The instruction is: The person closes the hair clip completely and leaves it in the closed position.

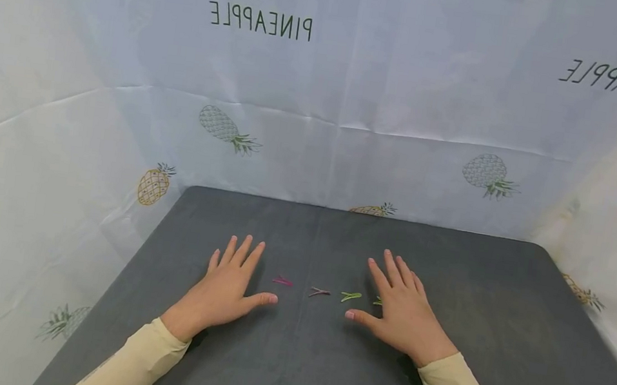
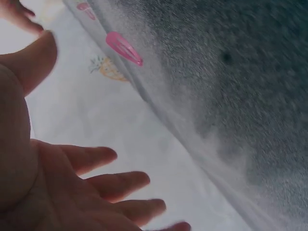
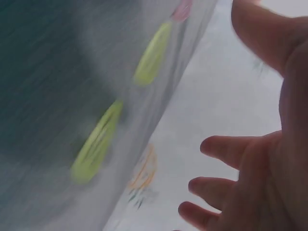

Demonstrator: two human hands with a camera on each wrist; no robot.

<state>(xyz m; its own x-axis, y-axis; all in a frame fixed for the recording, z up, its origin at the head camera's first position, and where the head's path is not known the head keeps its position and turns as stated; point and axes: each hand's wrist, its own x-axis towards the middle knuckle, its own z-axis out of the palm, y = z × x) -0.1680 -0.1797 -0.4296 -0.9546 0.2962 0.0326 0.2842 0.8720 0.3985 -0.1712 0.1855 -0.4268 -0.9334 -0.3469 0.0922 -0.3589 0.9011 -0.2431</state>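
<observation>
Several snap hair clips lie in a row across the dark table between the hands. Leftmost is a bright pink clip (image 1: 282, 281), which the left wrist view shows as a teardrop-shaped pink clip (image 2: 124, 48). A dull pink clip (image 1: 319, 292) comes after it, then a yellow-green clip (image 1: 350, 297). Another yellow-green clip (image 1: 378, 300) is partly hidden behind the right hand. My left hand (image 1: 225, 292), fingers spread, is left of the row and holds nothing. On the other side my right hand (image 1: 404, 309) is spread the same way, nearest the yellow-green clips, also holding nothing.
The dark grey table (image 1: 296, 373) has rounded far corners. Behind it and along both sides hangs a white pineapple-print cloth (image 1: 346, 80). Pale yellow sleeves (image 1: 140, 359) cover both forearms.
</observation>
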